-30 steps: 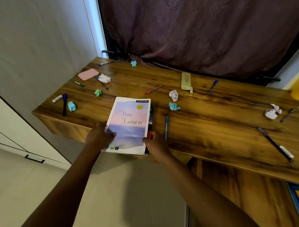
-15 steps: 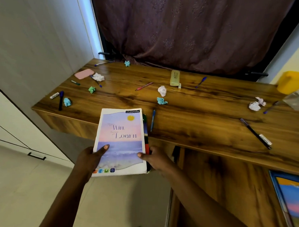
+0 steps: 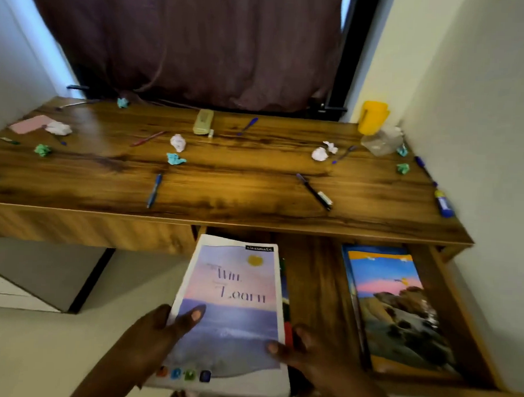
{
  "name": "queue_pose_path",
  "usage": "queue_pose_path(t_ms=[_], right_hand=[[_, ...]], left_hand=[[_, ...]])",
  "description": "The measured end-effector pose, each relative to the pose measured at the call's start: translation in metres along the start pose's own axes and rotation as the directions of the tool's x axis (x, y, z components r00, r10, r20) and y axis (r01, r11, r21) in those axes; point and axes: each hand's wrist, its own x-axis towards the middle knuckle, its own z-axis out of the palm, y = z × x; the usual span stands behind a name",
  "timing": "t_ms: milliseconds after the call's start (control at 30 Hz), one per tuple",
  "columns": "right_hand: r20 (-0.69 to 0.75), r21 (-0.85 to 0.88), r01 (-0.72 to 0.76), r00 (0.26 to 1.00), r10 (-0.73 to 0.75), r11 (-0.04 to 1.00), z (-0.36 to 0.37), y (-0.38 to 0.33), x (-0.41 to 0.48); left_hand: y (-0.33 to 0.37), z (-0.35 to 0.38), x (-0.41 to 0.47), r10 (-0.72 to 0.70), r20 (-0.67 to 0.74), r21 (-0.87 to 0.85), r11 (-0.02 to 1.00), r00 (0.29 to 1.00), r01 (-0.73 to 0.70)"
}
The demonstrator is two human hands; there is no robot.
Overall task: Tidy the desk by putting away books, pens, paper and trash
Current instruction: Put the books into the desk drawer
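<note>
Both my left hand (image 3: pixel 155 334) and right hand (image 3: pixel 305 350) clamped the books (image 3: pixel 235 302) at the open drawer (image 3: pixel 313 290); lowering them in seemed next.

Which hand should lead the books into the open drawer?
Probably the right hand: it grips the books on the side next to the drawer; the left hand holds the far edge.

notebook (image 3: pixel 235 302) left of book (image 3: pixel 397 309) in drawer (image 3: pixel 316 290), drawer below desk (image 3: pixel 240 191)
</note>
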Motion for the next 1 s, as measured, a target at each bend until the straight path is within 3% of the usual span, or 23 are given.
queue_pose_path(t_ms=[67, 133, 200, 333, 467, 567, 633, 700, 767, 833, 900, 1000], right_hand=[[-0.031, 0.053, 0.03, 0.999, -0.028, 0.998, -0.022, 0.017, -0.024], [-0.067, 0.111, -0.004, 0.998, 0.011, 0.994, -0.042, 0.031, -0.038], [-0.125, 0.145, -0.064, 0.989, 0.082, 0.987, -0.062, 0.039, -0.041], [-0.234, -0.043, -0.114, 0.967, 0.101, 0.993, -0.098, 0.053, -0.009], [-0.285, -0.221, -0.185, 0.951, 0.118, 0.957, -0.11, 0.071, 0.022], [-0.296, -0.446, -0.246, 0.948, 0.117, 0.861, -0.109, 0.09, 0.032], [-0.307, -0.65, -0.309, 0.942, 0.132, 0.695, -0.106, 0.104, 0.033], [-0.399, -0.732, -0.345, 0.916, 0.04, 0.587, -0.102, 0.109, 0.032], [-0.47, -0.753, -0.326, 0.874, -0.121, 0.571, -0.095, 0.099, 0.03], [-0.398, -0.822, -0.214, 0.879, -0.263, 0.528, -0.088, 0.086, 0.037], [-0.265, -0.885, -0.092, 0.905, -0.334, 0.456, -0.076, 0.073, 0.051], [-0.139, -0.915, 0.002, 0.938, -0.317, 0.404, -0.052, 0.064, 0.086]], left_hand=[[0.001, 0.031, -0.005, 0.008, 0.056, -0.038, 0.999, 0.998, -0.006], [0.007, 0.062, -0.006, 0.0, 0.146, -0.103, 0.995, 0.989, 0.015], [0.017, 0.09, 0.002, 0.014, 0.151, -0.149, 0.989, 0.988, 0.008], [0.043, 0.134, 0.032, 0.093, 0.028, -0.017, 0.996, 0.995, -0.092], [0.034, 0.161, 0.067, 0.144, 0.043, 0.12, 0.982, 0.989, -0.148], [0.007, 0.17, 0.077, 0.093, 0.068, 0.295, 0.949, 0.993, -0.109], [-0.003, 0.171, 0.073, 0.11, 0.091, 0.437, 0.889, 0.99, -0.139], [-0.005, 0.168, 0.063, 0.178, 0.094, 0.527, 0.826, 0.98, -0.201], [-0.007, 0.164, 0.053, 0.27, 0.071, 0.639, 0.727, 0.96, -0.252], [-0.012, 0.157, 0.045, 0.333, 0.039, 0.713, 0.651, 0.942, -0.259], [-0.021, 0.147, 0.042, 0.326, -0.048, 0.753, 0.632, 0.944, -0.18], [-0.04, 0.142, 0.038, 0.31, -0.229, 0.616, 0.78, 0.923, -0.109]])
